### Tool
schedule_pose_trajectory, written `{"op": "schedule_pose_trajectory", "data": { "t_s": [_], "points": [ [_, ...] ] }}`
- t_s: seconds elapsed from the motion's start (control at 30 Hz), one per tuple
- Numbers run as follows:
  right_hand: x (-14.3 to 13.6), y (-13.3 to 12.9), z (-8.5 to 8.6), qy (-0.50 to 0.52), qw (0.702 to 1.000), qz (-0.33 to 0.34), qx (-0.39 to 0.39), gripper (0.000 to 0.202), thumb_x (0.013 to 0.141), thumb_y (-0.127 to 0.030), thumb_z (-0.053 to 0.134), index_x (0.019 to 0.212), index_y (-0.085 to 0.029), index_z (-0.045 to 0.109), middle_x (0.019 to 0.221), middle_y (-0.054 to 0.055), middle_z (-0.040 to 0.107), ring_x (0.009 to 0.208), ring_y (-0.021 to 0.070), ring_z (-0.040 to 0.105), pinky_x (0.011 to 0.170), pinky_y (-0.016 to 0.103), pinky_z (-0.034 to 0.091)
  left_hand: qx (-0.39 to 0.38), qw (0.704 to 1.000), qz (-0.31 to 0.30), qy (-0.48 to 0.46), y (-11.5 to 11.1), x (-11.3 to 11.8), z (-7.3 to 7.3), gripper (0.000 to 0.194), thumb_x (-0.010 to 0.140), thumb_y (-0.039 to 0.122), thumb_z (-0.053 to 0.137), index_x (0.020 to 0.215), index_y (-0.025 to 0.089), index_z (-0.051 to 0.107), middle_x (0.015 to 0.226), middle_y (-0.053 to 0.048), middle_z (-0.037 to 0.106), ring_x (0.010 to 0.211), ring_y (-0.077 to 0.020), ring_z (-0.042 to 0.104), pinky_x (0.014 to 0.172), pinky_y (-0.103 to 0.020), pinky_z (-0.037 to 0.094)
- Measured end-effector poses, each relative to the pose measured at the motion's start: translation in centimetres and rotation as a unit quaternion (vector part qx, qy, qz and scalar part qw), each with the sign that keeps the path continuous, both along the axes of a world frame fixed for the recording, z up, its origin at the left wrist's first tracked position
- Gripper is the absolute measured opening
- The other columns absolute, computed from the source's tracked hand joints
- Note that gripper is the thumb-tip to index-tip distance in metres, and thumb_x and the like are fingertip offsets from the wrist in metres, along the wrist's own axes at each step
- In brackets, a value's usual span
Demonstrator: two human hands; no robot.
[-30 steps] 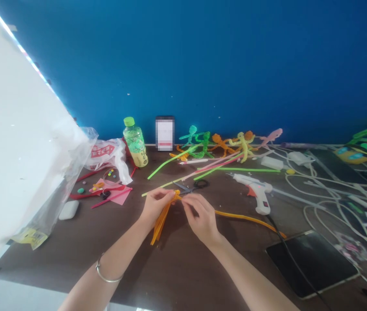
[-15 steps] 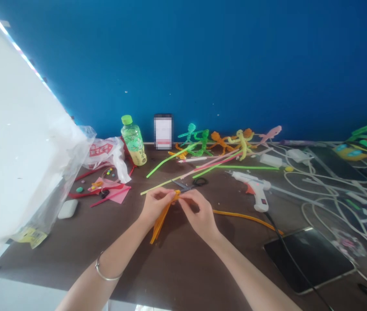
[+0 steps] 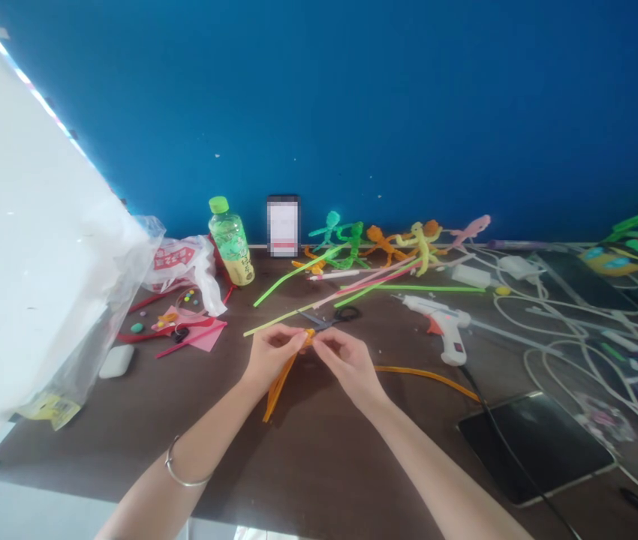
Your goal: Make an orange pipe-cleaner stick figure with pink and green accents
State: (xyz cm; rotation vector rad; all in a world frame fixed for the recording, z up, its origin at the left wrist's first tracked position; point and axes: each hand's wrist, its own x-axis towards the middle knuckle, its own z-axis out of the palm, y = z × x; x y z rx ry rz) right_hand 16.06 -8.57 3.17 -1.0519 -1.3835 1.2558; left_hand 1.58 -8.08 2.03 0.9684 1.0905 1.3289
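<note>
The orange pipe cleaners (image 3: 279,388) look fuzzy and matt; the far bottle (image 3: 233,246), clear plastic; the near-left bangle (image 3: 188,484), shiny metal; the near-right tablet (image 3: 555,442), glossy.

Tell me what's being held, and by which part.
Orange strips, by their bunched upper end; the left hand and right hand both pinch there.
</note>
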Motion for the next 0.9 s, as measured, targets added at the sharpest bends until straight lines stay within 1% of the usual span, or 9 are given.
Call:
{"op": "schedule_pose_trajectory", "data": {
  "t_s": [0.2,0.37,0.5,0.67,0.9],
  "points": [
    [-0.22,-0.18,0.06,0.027,0.999,-0.025,-0.038,0.016,0.070,-0.033,0.064,0.070,-0.017,0.063,0.072,0.003,0.064,0.070,0.0161,0.059,0.068,0.027,0.047,0.010,1.000,0.008,0.014,0.08,-0.03,-0.19,0.020,0.060,0.030,0.072,0.067,0.012,0.068,0.062,-0.004,0.068,0.051,-0.0115,0.059,0.054,-0.025,0.050],
    [-0.12,-0.12,0.23,0.040,0.997,-0.009,-0.058,0.014,0.069,-0.031,0.065,0.068,-0.018,0.063,0.070,0.001,0.063,0.068,0.0146,0.057,0.068,0.027,0.045,0.024,0.999,0.016,0.035,0.05,-0.05,-0.24,0.020,0.059,0.031,0.072,0.068,0.013,0.069,0.064,-0.005,0.068,0.052,-0.0127,0.060,0.053,-0.026,0.051],
    [-0.13,-0.03,0.33,0.053,0.996,-0.005,-0.078,0.015,0.069,-0.032,0.065,0.067,-0.018,0.063,0.068,0.000,0.063,0.067,0.0136,0.056,0.068,0.026,0.043,0.029,0.998,0.023,0.047,-0.06,0.01,0.00,0.020,0.060,0.030,0.072,0.068,0.013,0.069,0.066,-0.005,0.069,0.054,-0.0132,0.061,0.055,-0.026,0.053],
    [-0.21,-0.01,0.41,0.065,0.994,0.005,-0.092,0.018,0.068,-0.035,0.065,0.066,-0.017,0.062,0.069,0.001,0.063,0.069,0.0149,0.056,0.069,0.028,0.043,0.027,0.998,0.029,0.045,-0.18,0.12,0.35,0.019,0.060,0.029,0.072,0.068,0.013,0.069,0.067,-0.005,0.069,0.054,-0.0135,0.062,0.055,-0.027,0.054],
    [-0.21,0.02,0.36,0.084,0.990,0.016,-0.111,0.019,0.068,-0.036,0.065,0.065,-0.017,0.062,0.070,0.002,0.064,0.070,0.0150,0.056,0.070,0.028,0.042,0.028,0.998,0.028,0.047,-0.26,0.13,0.27,0.017,0.060,0.028,0.072,0.068,0.013,0.068,0.069,-0.005,0.069,0.055,-0.0132,0.062,0.056,-0.026,0.054]
  ]
}}
